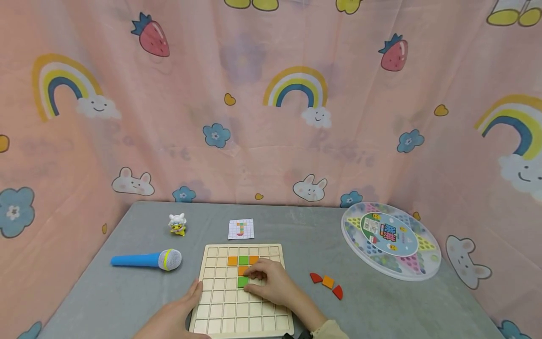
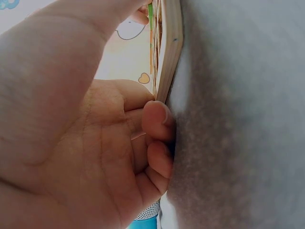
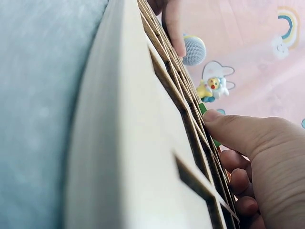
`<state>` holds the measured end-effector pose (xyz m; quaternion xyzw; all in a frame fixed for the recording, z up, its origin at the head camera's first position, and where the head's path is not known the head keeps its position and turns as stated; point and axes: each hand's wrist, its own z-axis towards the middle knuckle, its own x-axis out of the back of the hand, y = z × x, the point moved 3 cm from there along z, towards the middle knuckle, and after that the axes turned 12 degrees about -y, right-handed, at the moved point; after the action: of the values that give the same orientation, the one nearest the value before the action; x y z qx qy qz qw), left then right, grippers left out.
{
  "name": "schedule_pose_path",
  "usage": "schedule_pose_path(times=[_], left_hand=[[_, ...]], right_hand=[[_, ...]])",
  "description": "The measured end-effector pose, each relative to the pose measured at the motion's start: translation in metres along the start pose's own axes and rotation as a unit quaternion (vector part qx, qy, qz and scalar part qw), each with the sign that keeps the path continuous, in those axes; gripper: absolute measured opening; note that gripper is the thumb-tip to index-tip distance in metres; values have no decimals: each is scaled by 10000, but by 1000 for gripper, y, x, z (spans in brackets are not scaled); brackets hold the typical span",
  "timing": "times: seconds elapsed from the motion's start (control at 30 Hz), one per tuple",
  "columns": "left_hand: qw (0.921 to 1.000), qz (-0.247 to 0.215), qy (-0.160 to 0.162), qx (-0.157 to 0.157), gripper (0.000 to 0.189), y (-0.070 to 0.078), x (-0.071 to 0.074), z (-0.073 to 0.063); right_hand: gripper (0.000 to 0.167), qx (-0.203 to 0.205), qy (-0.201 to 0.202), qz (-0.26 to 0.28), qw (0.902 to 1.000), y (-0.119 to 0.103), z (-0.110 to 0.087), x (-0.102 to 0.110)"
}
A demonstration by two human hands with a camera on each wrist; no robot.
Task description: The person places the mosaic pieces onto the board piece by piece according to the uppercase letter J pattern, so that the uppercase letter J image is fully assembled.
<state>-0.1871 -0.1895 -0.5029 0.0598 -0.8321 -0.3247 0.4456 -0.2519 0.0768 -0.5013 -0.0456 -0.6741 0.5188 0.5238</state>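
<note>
A wooden grid board [image 1: 221,310] lies on the table. My left hand [image 1: 175,313] holds its left side near the front corner; in the left wrist view the curled fingers [image 2: 157,119] meet the board's edge [image 2: 171,47]. Over the middle of the grid is my right hand [image 1: 271,282], thumb and index finger at a green square tile [image 1: 242,282] in a cell. The right wrist view shows the thumb [image 3: 219,121] touching green. Directly above that tile sits an orange tile [image 1: 243,270], below a row of orange, green [image 1: 243,260] and orange.
Right of the board lie two red quarter-round pieces [image 1: 338,292] and an orange square [image 1: 328,281]. A patterned card [image 1: 241,229] is behind the board. Leftward are a blue toy microphone [image 1: 144,260] and a small figurine [image 1: 177,224]. A round game board [image 1: 391,241] occupies the back right.
</note>
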Motion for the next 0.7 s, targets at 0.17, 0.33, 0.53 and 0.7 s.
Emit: schedule_pose_path(times=[0.17, 0.33, 0.53, 0.7], left_hand=[[9999, -59, -40, 77, 123, 1, 1, 0], [9998, -152, -92, 131, 122, 2, 1, 0], [9999, 72, -23, -96, 120, 3, 2, -2], [9996, 184, 42, -215, 118, 4, 2, -3]], right_hand=[[22, 27, 4, 47, 10000, 0, 0, 0], [23, 2, -14, 64, 10000, 0, 0, 0], [25, 44, 2, 53, 10000, -1, -1, 0], [30, 103, -19, 41, 9999, -1, -1, 1]])
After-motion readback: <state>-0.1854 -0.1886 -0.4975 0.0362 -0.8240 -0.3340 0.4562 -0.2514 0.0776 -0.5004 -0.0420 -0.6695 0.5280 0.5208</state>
